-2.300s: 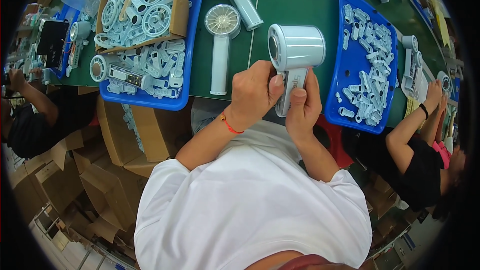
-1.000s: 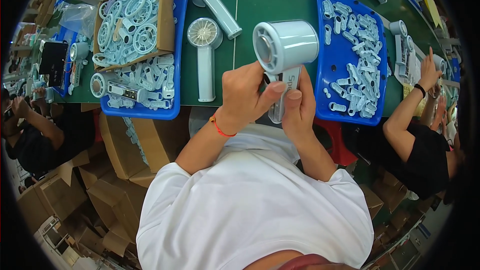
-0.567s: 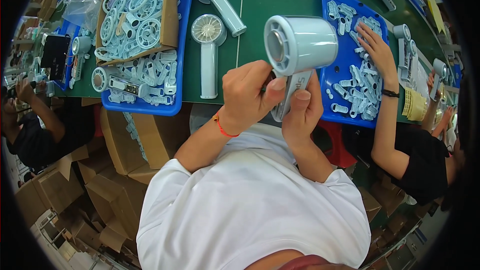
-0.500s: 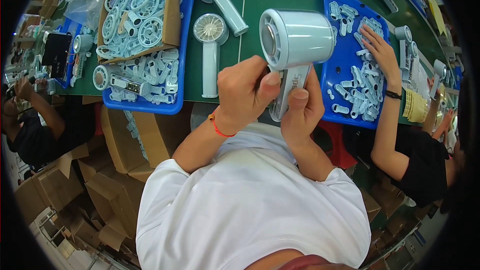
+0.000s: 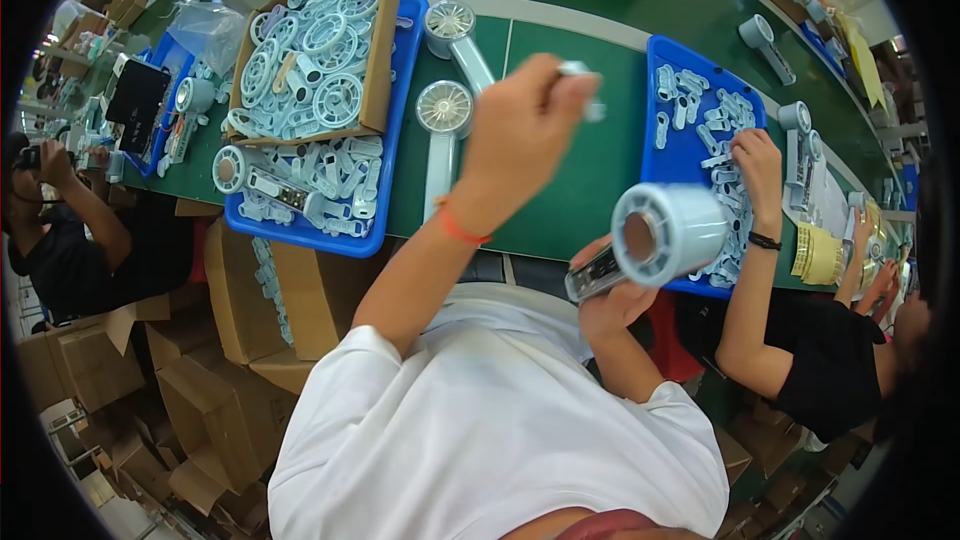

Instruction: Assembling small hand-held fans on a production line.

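Observation:
In my right hand [image 5: 612,312] is a pale blue handheld fan [image 5: 680,225], tilted with its round end toward me. Its handle [image 5: 597,272] shows dark inner parts along an uncovered side. My left hand [image 5: 520,135] is raised over the table, apart from the fan, its fingers closed on a small pale blue plastic piece [image 5: 594,110] blurred by motion. Two more fans lie on the green table beyond my left forearm: a nearer fan [image 5: 440,150] and a farther fan [image 5: 470,60], both with clear ribbed heads.
At left, a blue tray [image 5: 378,225] holds loose parts, an opened fan [image 5: 265,183] and a cardboard box [image 5: 385,60] full of rings and covers. Another blue tray [image 5: 652,165] of small parts stands at right, where a co-worker's hand [image 5: 757,165] reaches in. Cardboard boxes [image 5: 225,410] stand below left.
My left hand has left the fan's handle and moved up over the table with a small plastic piece. My right hand has lowered and turned the fan, exposing the handle's inside.

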Available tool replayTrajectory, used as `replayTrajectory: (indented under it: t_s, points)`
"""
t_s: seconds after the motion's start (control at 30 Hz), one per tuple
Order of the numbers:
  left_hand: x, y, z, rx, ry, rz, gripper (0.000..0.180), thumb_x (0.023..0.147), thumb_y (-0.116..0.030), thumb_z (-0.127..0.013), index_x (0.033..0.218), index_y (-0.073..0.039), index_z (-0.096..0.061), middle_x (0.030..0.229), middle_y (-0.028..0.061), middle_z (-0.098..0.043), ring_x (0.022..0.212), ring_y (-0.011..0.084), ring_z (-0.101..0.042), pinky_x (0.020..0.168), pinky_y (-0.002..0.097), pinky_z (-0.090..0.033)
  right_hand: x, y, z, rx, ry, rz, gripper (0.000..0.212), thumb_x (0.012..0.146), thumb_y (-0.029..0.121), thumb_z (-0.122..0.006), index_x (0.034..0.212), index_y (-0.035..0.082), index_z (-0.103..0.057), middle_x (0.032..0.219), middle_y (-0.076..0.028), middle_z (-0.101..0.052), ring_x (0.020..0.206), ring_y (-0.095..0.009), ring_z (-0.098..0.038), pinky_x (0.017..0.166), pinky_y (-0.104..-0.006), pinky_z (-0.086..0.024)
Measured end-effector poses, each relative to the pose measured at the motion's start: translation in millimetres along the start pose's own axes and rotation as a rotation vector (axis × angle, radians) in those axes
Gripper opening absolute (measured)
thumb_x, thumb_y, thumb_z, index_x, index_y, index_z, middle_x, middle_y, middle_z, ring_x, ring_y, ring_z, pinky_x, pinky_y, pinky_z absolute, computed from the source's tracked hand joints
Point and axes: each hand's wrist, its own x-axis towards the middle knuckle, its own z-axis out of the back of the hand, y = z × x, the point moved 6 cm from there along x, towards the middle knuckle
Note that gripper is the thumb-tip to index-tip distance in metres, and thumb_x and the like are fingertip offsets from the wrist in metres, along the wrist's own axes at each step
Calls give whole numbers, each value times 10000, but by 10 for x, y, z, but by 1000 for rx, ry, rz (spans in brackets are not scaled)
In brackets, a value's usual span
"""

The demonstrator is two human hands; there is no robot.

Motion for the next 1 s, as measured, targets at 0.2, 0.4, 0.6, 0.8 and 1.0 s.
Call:
replayTrajectory:
  t_s: [0.2, 0.4, 0.6, 0.8, 1.0]
  points:
    - [194, 191, -654, -36, 294, -131, 252, 800, -218, -623, 909, 10, -635, 590, 107, -584, 514, 156, -549, 513, 271, -432, -167, 10, 50, -147, 165, 92, 679, 894, 451, -453, 1324, -7, -193, 1164, -236, -474, 679, -224, -580, 533, -315, -495]
    - [-760, 592, -392, -1140, 342, 434, 455, 880, -413, -530, 1134, -36, -541, 1034, 77, -591, 914, 151, -576, 736, 303, -477, 49, 21, -97, -87, 246, -194, 522, 921, 363, -437, 1228, -39, -307, 1106, -152, -494, 933, -185, -531, 765, -307, -458]
    - [-1030, 776, -91, -1105, 150, 492, 473, 874, -238, -556, 1225, -27, -319, 1043, 133, -552, 855, 180, -607, 724, 321, -505, 1280, 160, -989, -927, 656, 263, 188, 828, 191, -545, 859, 32, -641, 939, -116, -594, 872, -291, -544, 792, -355, -422]
    - [-1042, 896, -46, -620, 213, 398, 307, 810, -107, -591, 1052, 33, -464, 794, 86, -617, 659, 119, -603, 591, 245, -486, 3401, -1551, -1306, -1528, 445, 400, 514, 785, 319, -572, 1250, 126, -468, 1158, -151, -543, 1133, -300, -467, 925, -411, -390]
    - [-1052, 825, 10, -245, 217, 225, 251, 771, -186, -646, 908, 10, -571, 720, 49, -601, 626, 120, -575, 580, 260, -464, 3464, -1544, -1600, -1625, 753, 1, 524, 704, 425, -588, 1077, 59, -541, 1065, -174, -593, 947, -315, -591, 791, -400, -485]
